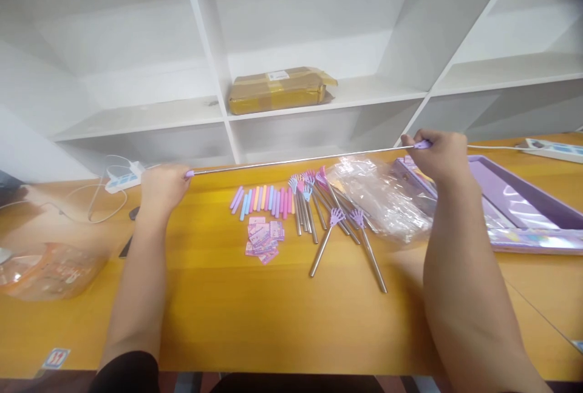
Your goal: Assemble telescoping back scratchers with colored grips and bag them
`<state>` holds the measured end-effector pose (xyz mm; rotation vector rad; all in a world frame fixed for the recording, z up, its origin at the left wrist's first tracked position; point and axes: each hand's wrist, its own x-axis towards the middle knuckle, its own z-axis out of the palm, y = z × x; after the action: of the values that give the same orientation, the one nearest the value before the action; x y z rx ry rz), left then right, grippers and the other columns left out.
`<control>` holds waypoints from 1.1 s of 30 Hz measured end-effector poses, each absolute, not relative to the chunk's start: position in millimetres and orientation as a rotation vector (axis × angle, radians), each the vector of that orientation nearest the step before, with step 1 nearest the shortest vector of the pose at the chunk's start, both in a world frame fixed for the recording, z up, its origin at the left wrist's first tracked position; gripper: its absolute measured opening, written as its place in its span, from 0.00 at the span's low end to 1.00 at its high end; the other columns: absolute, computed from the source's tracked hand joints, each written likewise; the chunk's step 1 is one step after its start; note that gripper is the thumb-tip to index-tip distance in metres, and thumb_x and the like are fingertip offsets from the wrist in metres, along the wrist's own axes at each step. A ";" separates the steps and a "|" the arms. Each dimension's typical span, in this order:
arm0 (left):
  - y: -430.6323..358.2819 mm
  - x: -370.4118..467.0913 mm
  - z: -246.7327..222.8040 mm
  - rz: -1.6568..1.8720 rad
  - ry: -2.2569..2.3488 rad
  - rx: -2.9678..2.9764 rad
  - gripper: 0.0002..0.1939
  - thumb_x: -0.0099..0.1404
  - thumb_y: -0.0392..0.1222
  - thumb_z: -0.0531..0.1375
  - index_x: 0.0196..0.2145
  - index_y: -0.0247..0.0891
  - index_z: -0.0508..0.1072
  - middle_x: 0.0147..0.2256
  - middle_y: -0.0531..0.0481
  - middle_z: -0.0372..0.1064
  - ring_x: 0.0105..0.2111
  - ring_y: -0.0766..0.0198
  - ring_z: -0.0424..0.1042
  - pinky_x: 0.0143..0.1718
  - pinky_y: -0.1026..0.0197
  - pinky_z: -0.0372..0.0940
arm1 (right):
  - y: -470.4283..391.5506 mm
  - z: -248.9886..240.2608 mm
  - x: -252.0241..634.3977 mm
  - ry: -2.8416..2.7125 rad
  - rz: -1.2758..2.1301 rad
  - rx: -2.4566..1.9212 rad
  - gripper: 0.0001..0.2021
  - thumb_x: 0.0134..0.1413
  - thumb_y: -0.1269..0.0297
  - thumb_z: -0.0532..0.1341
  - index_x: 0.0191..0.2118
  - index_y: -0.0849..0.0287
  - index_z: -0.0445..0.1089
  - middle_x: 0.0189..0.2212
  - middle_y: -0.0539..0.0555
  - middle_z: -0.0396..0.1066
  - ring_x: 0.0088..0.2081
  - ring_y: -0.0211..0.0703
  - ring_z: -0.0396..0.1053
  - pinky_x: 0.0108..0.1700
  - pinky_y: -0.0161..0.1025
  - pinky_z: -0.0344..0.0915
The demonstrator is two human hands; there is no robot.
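Nearest us is our black sleeve; beyond, our left hand and right hand clench opposite ends of the long metal rod, above the table — an extending step, we judge; the next move calls for steady grips.

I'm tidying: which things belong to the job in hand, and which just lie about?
Likely the job:
thin silver metal rod, between left hand and right hand
metal rods with plastic hand-shaped heads
pastel cylindrical sticks
pinkish rectangular cards

Likely lying about:
brown cardboard box
white power strips
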<state>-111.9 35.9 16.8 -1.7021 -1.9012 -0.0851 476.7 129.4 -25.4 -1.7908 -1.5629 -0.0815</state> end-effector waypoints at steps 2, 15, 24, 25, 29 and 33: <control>30.4 -109.0 19.9 -0.074 -1.923 -1.679 0.20 0.72 0.45 0.50 0.30 0.41 0.79 0.33 0.41 0.77 0.35 0.51 0.75 0.32 0.57 0.50 | 127.9 -23.4 475.9 -1.561 -0.100 -1.805 0.16 0.60 0.57 0.62 0.26 0.51 0.58 0.20 0.46 0.54 0.28 0.42 0.52 0.40 0.41 0.56; 0.5 -108.0 39.2 -0.065 -1.957 -1.656 0.18 0.72 0.45 0.53 0.26 0.40 0.74 0.28 0.42 0.71 0.29 0.53 0.70 0.31 0.55 0.47 | 125.6 -18.9 462.3 -1.558 -0.156 -1.778 0.15 0.62 0.57 0.61 0.27 0.52 0.56 0.21 0.47 0.55 0.28 0.41 0.53 0.40 0.41 0.55; -7.8 -105.7 41.8 -0.038 -1.949 -1.631 0.17 0.73 0.45 0.52 0.28 0.40 0.72 0.28 0.45 0.70 0.31 0.55 0.70 0.33 0.55 0.48 | 120.8 -14.8 458.2 -1.543 -0.206 -1.752 0.16 0.62 0.58 0.61 0.26 0.52 0.55 0.20 0.46 0.53 0.27 0.41 0.52 0.38 0.40 0.55; -9.0 -104.6 42.3 -0.038 -1.951 -1.634 0.17 0.73 0.45 0.52 0.28 0.39 0.72 0.28 0.46 0.70 0.31 0.55 0.69 0.33 0.55 0.48 | 120.0 -14.4 457.6 -1.545 -0.211 -1.747 0.16 0.62 0.58 0.61 0.26 0.52 0.55 0.20 0.46 0.53 0.27 0.40 0.51 0.38 0.40 0.55; -9.2 -103.2 43.3 -0.031 -1.956 -1.607 0.18 0.73 0.45 0.51 0.27 0.40 0.72 0.27 0.44 0.70 0.30 0.54 0.69 0.32 0.56 0.48 | 117.7 -10.3 454.0 -1.565 -0.205 -1.728 0.16 0.61 0.58 0.61 0.26 0.52 0.55 0.20 0.46 0.54 0.26 0.40 0.53 0.39 0.40 0.55; -4.3 -88.3 34.8 -0.032 -1.963 -1.646 0.19 0.73 0.45 0.51 0.30 0.40 0.76 0.28 0.41 0.73 0.32 0.49 0.74 0.31 0.56 0.50 | 114.6 -3.7 434.2 -1.650 -0.206 -1.726 0.16 0.62 0.59 0.61 0.26 0.52 0.55 0.20 0.48 0.58 0.27 0.42 0.55 0.39 0.40 0.55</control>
<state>-88.3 -4.3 34.8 -1.6464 -1.9634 -0.0320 434.2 114.6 -3.7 -1.7262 -1.6502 -0.2057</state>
